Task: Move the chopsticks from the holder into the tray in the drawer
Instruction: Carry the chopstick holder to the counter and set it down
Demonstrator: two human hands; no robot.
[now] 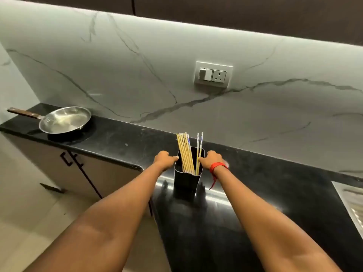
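A tall black rectangular holder (186, 183) stands upright on the black countertop (255, 193). Several pale wooden chopsticks (184, 152) lean at its left side, and a separate pair of chopsticks (199, 148) with patterned tops stands at its right side. My left hand (164, 159) is against the holder's upper left rim, fingers curled on it. My right hand (213, 160), with a red thread at the wrist, presses the upper right rim, fingertips beside the right pair. Drawer and tray are not in view.
A steel frying pan (64, 120) with a dark handle sits at the far left of the counter. A wall socket (213, 74) is on the marble backsplash. A steel sink edge (351, 205) shows at right. Cabinet doors with black handles (68, 158) lie below left.
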